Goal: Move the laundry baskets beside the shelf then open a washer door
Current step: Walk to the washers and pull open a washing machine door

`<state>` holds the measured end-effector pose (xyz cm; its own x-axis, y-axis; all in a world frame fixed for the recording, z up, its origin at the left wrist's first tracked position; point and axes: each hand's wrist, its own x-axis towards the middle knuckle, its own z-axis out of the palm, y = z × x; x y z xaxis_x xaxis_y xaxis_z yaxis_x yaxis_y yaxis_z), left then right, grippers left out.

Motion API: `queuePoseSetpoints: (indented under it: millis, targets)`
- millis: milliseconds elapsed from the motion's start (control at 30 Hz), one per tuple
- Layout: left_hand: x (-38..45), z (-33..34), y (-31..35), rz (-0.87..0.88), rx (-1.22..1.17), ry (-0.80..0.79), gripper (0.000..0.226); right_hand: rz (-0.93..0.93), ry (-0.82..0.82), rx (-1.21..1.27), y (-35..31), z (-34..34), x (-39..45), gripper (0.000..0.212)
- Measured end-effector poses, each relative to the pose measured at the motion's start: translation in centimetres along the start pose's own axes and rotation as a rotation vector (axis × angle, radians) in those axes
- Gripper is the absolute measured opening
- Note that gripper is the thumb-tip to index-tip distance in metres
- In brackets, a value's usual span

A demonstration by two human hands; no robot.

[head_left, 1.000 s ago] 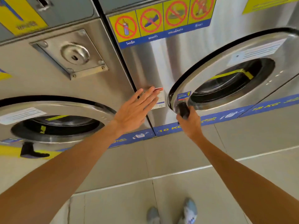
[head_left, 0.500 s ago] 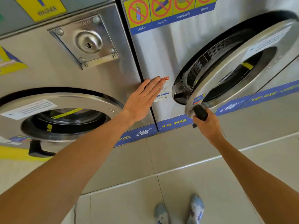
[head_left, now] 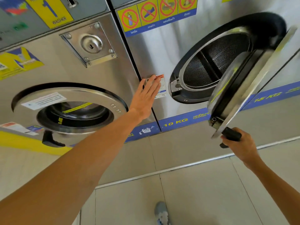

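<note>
The round steel washer door of the 10 KG machine stands swung wide open on its right-hand hinge, showing the perforated drum inside. My right hand is shut on the door's black handle at the door's lower edge. My left hand lies flat with fingers spread against the steel front panel, just left of the door opening, partly over a small warning sticker. No laundry baskets or shelf are in view.
A second washer to the left has its round door shut, black handle at its lower left. A 15 KG machine stands to the right behind the open door. Pale tiled floor below, with one foot.
The 10 KG door went from shut to wide open, swinging out to the right with my right hand on its handle. My left hand stayed pressed on the front panel.
</note>
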<state>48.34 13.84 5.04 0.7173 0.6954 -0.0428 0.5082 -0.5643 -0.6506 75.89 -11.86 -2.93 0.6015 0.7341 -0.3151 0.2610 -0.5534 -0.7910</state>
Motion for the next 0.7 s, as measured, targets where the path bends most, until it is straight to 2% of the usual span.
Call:
queuePoseSetpoints:
  millis: [100, 433, 700]
  targets:
    - [-0.1, -1.3, 0.9, -0.052, -0.032, -0.063, 0.101, 0.005, -0.053, -0.034, 1.3, -2.2, -0.3, 0.009]
    - [1.1, -5.6, 2.8, -0.166, -0.191, -0.331, 0.112, -0.02, -0.209, -0.074, 4.5, -7.6, 0.0, 0.01]
    - [2.1, -8.4, 2.9, -0.18, -0.198, -0.479, 0.114, -0.057, -0.242, -0.112, 5.8, -9.8, 0.2, 0.011]
